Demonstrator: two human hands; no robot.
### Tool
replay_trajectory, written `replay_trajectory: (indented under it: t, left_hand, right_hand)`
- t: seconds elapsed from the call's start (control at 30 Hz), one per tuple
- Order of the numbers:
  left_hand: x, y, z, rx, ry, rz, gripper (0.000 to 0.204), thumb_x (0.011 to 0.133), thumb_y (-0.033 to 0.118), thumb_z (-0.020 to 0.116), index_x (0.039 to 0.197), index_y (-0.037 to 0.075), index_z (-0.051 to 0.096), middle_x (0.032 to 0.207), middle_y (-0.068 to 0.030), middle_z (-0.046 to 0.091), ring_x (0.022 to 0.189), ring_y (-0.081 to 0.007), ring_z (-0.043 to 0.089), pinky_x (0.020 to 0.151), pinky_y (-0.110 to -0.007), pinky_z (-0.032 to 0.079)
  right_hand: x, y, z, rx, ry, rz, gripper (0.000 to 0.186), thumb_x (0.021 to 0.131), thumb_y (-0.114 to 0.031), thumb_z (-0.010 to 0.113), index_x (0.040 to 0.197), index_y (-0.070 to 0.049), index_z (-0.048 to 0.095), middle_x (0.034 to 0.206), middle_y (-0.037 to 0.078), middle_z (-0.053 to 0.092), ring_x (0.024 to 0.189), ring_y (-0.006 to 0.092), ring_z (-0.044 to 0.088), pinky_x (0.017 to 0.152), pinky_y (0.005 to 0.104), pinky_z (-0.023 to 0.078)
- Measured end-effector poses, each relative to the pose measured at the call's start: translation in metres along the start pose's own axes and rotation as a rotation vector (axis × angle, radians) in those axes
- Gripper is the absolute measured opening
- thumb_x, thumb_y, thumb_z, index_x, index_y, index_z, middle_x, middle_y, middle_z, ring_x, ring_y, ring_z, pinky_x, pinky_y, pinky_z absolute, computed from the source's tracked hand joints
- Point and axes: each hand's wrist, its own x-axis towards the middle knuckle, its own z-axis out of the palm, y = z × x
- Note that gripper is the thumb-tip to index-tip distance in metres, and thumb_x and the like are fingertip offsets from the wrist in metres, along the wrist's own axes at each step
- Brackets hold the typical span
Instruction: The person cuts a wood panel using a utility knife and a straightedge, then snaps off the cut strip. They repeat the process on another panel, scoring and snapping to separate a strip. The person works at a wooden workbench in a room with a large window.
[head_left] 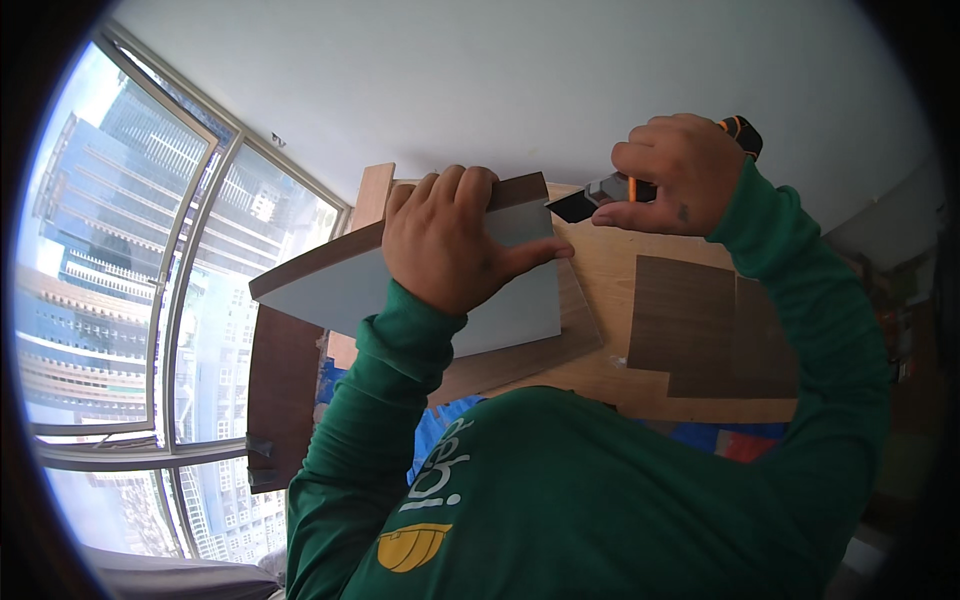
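My left hand grips a panel with a pale grey face and a brown wood-look edge strip. Its fingers curl over the strip while the thumb stretches across the grey face. In my right hand is a utility knife, black, grey and orange, with its dark blade pointing left. The blade tip sits at the panel's right upper corner; whether it touches the edge I cannot tell. My palm hides the middle of the knife's handle.
Beneath the panel lies a light wooden board with dark brown wood-look sheets on its right. A dark brown board stands left, beside large windows. Blue sheeting shows near my body. A white wall rises behind.
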Motion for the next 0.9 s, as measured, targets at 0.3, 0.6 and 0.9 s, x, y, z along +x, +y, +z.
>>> replay_trajectory:
  t: [0.3,0.6,0.9]
  left_hand:
    - [-0.002,0.004,0.0,0.043,0.003,-0.02,0.08,0.061,0.081,0.08,0.084,0.009,0.057,0.074,-0.002,0.056,0.07,-0.021,0.062,0.072,-0.038,0.047]
    - [0.0,0.008,0.0,0.047,0.022,-0.034,0.079,0.061,0.081,0.08,0.082,0.009,0.056,0.072,-0.002,0.055,0.068,-0.021,0.061,0.071,-0.038,0.048]
    - [-0.001,0.007,0.001,0.038,0.048,-0.019,0.078,0.064,0.081,0.079,0.081,0.008,0.055,0.071,-0.0021,0.054,0.068,-0.0208,0.061,0.071,-0.037,0.049]
  right_hand:
    - [0.005,0.004,0.004,0.074,0.004,-0.041,0.066,0.093,-0.069,0.061,0.078,-0.004,0.062,0.06,0.01,0.054,0.057,0.0299,0.059,0.056,0.0449,0.047]
    - [0.004,0.004,0.007,0.099,-0.003,-0.039,0.066,0.093,-0.068,0.062,0.077,-0.004,0.062,0.061,0.01,0.055,0.058,0.0297,0.059,0.056,0.0444,0.047]
    - [0.004,0.005,0.012,0.122,0.039,-0.051,0.065,0.093,-0.067,0.063,0.081,-0.004,0.064,0.061,0.01,0.056,0.057,0.0292,0.059,0.055,0.0436,0.047]
